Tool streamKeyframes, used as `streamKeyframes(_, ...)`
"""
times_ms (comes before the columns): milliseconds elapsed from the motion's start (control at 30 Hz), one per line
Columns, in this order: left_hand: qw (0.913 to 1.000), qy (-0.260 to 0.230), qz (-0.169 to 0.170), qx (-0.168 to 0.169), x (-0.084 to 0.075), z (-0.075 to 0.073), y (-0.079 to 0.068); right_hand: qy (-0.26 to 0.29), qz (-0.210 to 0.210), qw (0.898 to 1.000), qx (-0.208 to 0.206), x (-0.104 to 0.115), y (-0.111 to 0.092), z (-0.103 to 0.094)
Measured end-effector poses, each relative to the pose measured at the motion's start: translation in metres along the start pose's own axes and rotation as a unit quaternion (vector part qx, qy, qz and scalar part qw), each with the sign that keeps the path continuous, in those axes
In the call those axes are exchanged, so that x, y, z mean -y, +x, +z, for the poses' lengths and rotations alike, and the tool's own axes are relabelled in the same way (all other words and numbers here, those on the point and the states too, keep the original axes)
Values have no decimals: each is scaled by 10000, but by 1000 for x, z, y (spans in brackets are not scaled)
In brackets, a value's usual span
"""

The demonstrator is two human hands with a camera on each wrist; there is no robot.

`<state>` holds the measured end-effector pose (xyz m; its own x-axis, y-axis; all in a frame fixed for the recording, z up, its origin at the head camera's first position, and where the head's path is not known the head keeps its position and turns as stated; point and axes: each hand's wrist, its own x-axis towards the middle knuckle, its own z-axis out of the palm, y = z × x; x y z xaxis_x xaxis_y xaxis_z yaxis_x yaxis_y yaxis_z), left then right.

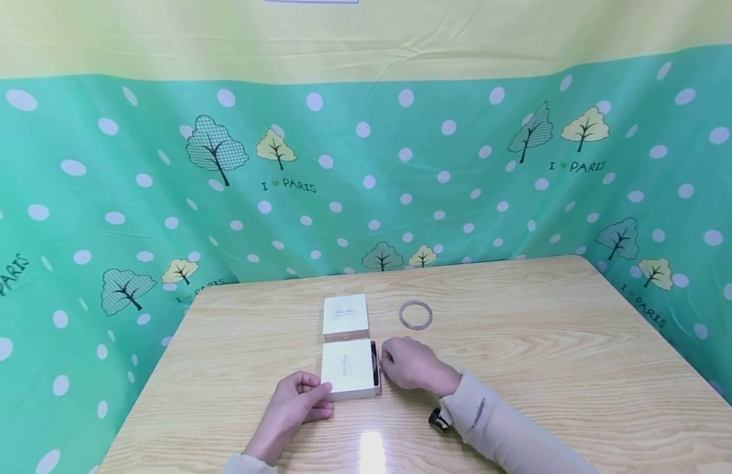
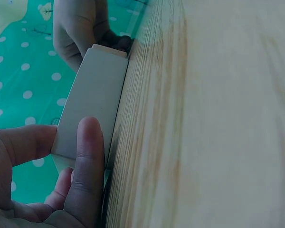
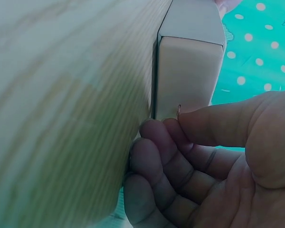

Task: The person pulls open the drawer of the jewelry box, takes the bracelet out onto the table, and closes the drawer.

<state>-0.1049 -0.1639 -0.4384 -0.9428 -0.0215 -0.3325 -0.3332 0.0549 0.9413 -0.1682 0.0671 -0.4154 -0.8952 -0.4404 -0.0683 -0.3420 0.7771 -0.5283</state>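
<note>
A white drawer box (image 1: 345,372) with small printed lettering lies flat on the table, in front of a similar white box (image 1: 345,316). Its inner drawer (image 3: 185,76) stands a little way out on the right, showing a dark interior. My left hand (image 1: 293,403) holds the left end of the sleeve between thumb and fingers. At the drawer's end, my right hand (image 1: 410,364) pinches a small pull tab (image 3: 179,110) with thumb and forefinger, the other fingers curled. Most of the tab is hidden by the fingertips.
A translucent bangle (image 1: 416,327) lies on the wooden table (image 1: 549,342), behind the right hand. A dark object (image 1: 439,420) sits at the right wrist. Green dotted cloth (image 1: 342,217) hangs behind the table and along its sides.
</note>
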Motion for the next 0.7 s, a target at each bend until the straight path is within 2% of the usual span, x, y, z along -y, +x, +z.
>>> streamKeyframes(700, 10000, 60, 2, 9, -1, 0, -1, 47, 9, 10000, -26, -7, -6, -5)
